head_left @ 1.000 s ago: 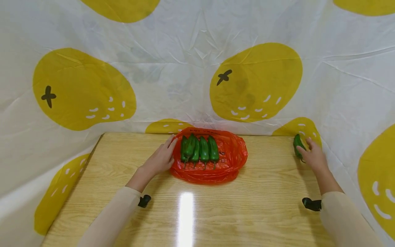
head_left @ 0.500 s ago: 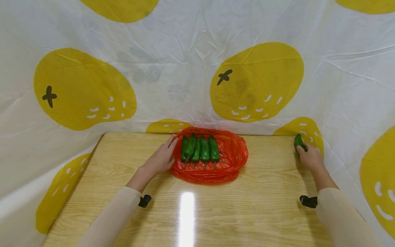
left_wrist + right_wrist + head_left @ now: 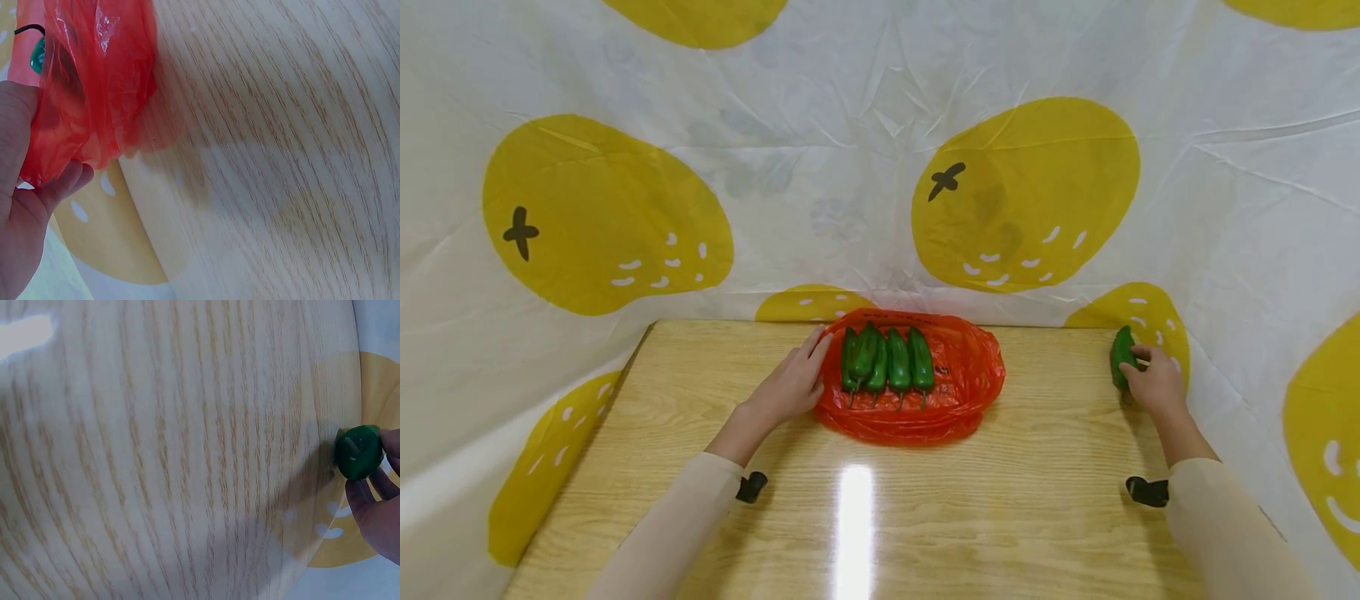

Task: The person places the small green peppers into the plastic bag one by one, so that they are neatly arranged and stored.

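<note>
My left hand (image 3: 790, 379) holds the left edge of a red plastic bag (image 3: 958, 367). In the left wrist view, the bag's thin film (image 3: 106, 81) lies between the thumb and the fingers. Several long green peppers (image 3: 898, 360) lie side by side on the bag, stems toward me, one resting on top of others. Far to the right, my right hand (image 3: 1156, 383) grips a single green pepper (image 3: 1122, 358) between thumb and fingers. Its stem end (image 3: 356, 450) faces the camera in the right wrist view, close to the tabletop.
The wooden table (image 3: 715, 533) ends at a white curtain (image 3: 820, 200) printed with yellow fruit, which stands behind it and along both sides. A bright strip of light (image 3: 853, 533) reflects off the tabletop in front of the bag. Black straps (image 3: 1147, 492) show at the wrists.
My right hand has closed its fingers on the lone pepper and turned it slightly, so more of it shows. The left hand and the bag have stayed in place.
</note>
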Tool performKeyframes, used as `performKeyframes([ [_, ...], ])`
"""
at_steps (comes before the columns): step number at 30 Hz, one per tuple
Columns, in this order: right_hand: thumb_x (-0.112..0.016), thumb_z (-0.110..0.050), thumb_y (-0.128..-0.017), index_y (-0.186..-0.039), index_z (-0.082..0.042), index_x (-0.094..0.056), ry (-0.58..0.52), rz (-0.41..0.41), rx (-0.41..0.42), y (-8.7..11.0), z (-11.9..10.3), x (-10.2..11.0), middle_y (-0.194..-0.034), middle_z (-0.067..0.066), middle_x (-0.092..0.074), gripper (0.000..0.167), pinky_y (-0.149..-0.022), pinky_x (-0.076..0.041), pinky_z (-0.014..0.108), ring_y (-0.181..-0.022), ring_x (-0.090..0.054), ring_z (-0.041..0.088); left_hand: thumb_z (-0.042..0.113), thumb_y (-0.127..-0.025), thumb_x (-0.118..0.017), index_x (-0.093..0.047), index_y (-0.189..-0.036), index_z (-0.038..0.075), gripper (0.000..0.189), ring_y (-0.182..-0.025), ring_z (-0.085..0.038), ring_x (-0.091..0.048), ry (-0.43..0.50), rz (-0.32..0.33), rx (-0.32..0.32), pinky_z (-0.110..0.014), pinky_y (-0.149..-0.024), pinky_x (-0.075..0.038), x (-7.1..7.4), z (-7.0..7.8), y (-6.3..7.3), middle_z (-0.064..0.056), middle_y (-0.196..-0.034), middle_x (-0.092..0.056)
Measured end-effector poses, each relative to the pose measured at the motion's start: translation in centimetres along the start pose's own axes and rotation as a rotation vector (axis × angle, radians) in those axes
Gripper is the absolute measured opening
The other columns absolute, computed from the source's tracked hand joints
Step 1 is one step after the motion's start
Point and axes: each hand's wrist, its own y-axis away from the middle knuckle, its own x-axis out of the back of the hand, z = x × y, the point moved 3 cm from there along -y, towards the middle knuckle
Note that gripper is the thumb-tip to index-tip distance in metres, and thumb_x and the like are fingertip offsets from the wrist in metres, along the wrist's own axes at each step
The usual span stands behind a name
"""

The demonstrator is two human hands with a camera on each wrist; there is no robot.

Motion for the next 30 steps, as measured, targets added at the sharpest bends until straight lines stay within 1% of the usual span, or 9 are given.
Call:
performKeyframes([
  [2, -0.05, -0.023, -0.108, -0.154, 0.015, -0.028, -0.016, -0.004, 0.002, -0.09, 0.04, 0.02, -0.152, 0.043, -0.034, 0.063, -0.102, -0.046, 0.065, -0.133, -0.043, 0.06, 0.004, -0.091, -0.068, -0.03, -0.158, -0.006, 0.078, -0.124, -0.048, -0.058, -0.003, -0.004, 0.006, -0.054, -0.108, -0.049, -0.02, -0.05, -0.01, -0.03, -0.165, -0.027],
  [5, -0.053, -0.026, -0.107, -0.157, 0.014, -0.021, -0.024, -0.026, -0.004, -0.09, 0.07, 0.02, -0.154, 0.043, -0.032, 0.071, -0.104, -0.046, 0.064, -0.136, -0.041, 0.06, 0.005, -0.091, -0.069, -0.03, -0.159, -0.005, 0.079, -0.123, -0.048, -0.059, -0.002, -0.007, 0.007, -0.054, -0.108, -0.049, -0.04, -0.07, -0.03, -0.03, -0.164, -0.028],
  [8, -0.054, -0.032, -0.107, -0.158, 0.014, -0.016, -0.024, -0.054, -0.02, 0.06, 0.04, 0.08, -0.154, 0.044, -0.03, 0.079, -0.105, -0.044, 0.065, -0.137, -0.038, 0.06, 0.004, -0.091, -0.069, -0.03, -0.158, -0.006, 0.079, -0.123, -0.048, -0.059, -0.008, -0.004, 0.001, -0.054, -0.108, -0.049, -0.13, -0.1, -0.02, -0.03, -0.164, -0.029],
  [13, -0.054, -0.039, -0.106, -0.156, 0.018, -0.012, -0.009, -0.115, -0.041, 0.26, -0.09, 0.07, -0.15, 0.047, -0.032, 0.087, -0.108, -0.039, 0.068, -0.136, -0.034, 0.063, 0.004, -0.091, -0.069, -0.03, -0.158, -0.006, 0.079, -0.124, -0.048, -0.058, -0.009, -0.001, -0.005, -0.054, -0.108, -0.049, -0.27, -0.12, 0.02, -0.031, -0.164, -0.029],
  [16, -0.054, -0.041, -0.105, -0.155, 0.019, -0.012, 0.009, -0.15, -0.056, 0.2, -0.13, 0.01, -0.149, 0.048, -0.032, 0.088, -0.109, -0.037, 0.069, -0.135, -0.036, 0.062, 0.004, -0.09, -0.069, -0.03, -0.158, -0.007, 0.079, -0.124, -0.049, -0.058, -0.002, 0.005, -0.012, -0.055, -0.109, -0.049, -0.24, -0.04, 0.03, -0.031, -0.163, -0.029],
  [19, -0.053, -0.045, -0.105, -0.154, 0.02, -0.016, 0.039, -0.193, -0.066, 0.23, -0.26, -0.01, -0.149, 0.048, -0.033, 0.09, -0.107, -0.04, 0.068, -0.131, -0.04, 0.062, 0.003, -0.09, -0.068, -0.031, -0.157, -0.007, 0.078, -0.122, -0.049, -0.059, -0.004, 0.015, -0.021, -0.054, -0.108, -0.049, -0.17, 0.03, 0.01, -0.032, -0.163, -0.03],
  [24, -0.053, -0.048, -0.104, -0.153, 0.021, -0.017, 0.013, -0.273, -0.089, 0.29, -0.17, -0.24, -0.149, 0.048, -0.029, 0.092, -0.103, -0.045, 0.064, -0.127, -0.044, 0.059, 0.003, -0.089, -0.067, -0.032, -0.157, -0.007, 0.077, -0.114, -0.049, -0.062, -0.012, 0.031, -0.028, -0.055, -0.104, -0.052, -0.14, 0.07, 0.0, -0.032, -0.161, -0.033],
  [26, -0.054, -0.045, -0.104, -0.153, 0.022, -0.015, -0.014, -0.281, -0.092, 0.32, -0.15, -0.28, -0.149, 0.048, -0.028, 0.092, -0.103, -0.045, 0.063, -0.127, -0.044, 0.058, 0.003, -0.089, -0.067, -0.032, -0.157, -0.007, 0.076, -0.113, -0.049, -0.062, -0.009, 0.031, -0.027, -0.056, -0.103, -0.052, -0.13, 0.08, -0.01, -0.032, -0.161, -0.033],
  [30, -0.056, -0.039, -0.104, -0.152, 0.022, -0.015, -0.051, -0.262, -0.07, 0.4, -0.27, -0.25, -0.145, 0.049, -0.031, 0.088, -0.1, -0.047, 0.06, -0.125, -0.045, 0.058, 0.003, -0.09, -0.067, -0.032, -0.157, -0.006, 0.076, -0.114, -0.049, -0.062, -0.008, 0.026, -0.024, -0.056, -0.103, -0.052, -0.15, 0.05, -0.06, -0.031, -0.161, -0.033],
])
